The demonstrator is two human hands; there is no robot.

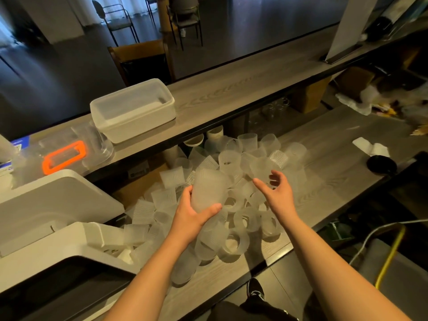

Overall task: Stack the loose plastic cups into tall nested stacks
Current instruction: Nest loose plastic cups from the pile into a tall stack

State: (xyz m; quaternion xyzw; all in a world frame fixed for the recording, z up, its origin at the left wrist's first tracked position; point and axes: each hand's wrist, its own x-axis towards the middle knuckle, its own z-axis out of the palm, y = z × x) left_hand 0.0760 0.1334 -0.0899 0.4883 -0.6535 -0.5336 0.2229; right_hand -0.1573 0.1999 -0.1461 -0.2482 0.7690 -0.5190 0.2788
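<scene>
A big pile (234, 193) of frosted, ribbed plastic cups lies loose on the lower counter (335, 163), most of them on their sides, some with their mouths toward the camera. The left hand (193, 215) is over the near left part of the pile and grips a cup (208, 188) lifted above the others, thumb across its near side and fingers curled round its left side; whether it is one cup or several nested cannot be told. The right hand (275, 193) hovers just right of that cup, above the middle of the pile, fingers spread and loosely bent, holding nothing; it may brush the cups under it, but that is unclear.

Behind the pile, on the upper shelf (243, 89), stands a white tub (133, 110). Left of the tub lies a clear box with an orange handle (63, 156). Left of the pile sits a white machine (53, 218), and some cups lean against it. Right of the pile, on the same counter, are white paper napkins (370, 147) and a black round lid (382, 165) just near them. A yellow cable (391, 253) runs below the counter's right end
</scene>
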